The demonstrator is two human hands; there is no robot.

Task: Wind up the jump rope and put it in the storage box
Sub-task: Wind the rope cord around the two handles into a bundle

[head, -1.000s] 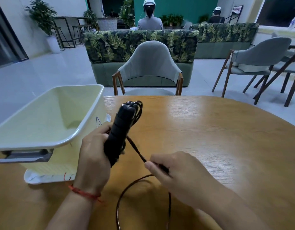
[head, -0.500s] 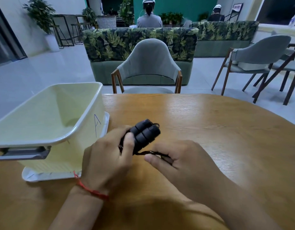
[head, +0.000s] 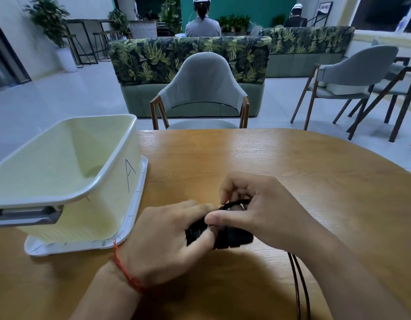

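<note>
Mid-wind. My left hand (head: 167,236) grips the two black handles (head: 232,239) of the jump rope, fingers clamped around them, bundle held low over the wooden table (head: 292,181), just in front of me. My right hand (head: 264,213) pinches the cord (head: 236,202) between thumb and forefinger and loops it over the handles; a dark arc of cord shows over the fingers.

Progress, as I judge it: winding started, some turns on the handles, count not readable since my hands cover most of the bundle. Not finished: two loose strands (head: 300,287) trail from under my right wrist toward the bottom of the frame, where they run out of view, so remaining length unknown. Left to do: wrap the slack, secure the end, drop the bundle in.

The storage box (head: 89,195), pale cream with a grey handle and a pen mark on its side, sits open on its white lid (head: 135,209) just left of my left hand. Looks empty inside. Short reach, nothing between hands and box.

Around: grey chair (head: 202,84) across the table, leaf-print sofa (head: 190,56) behind it, more chairs at right. None of it in the way. Only snag risk is the trailing cord catching the table edge.
</note>
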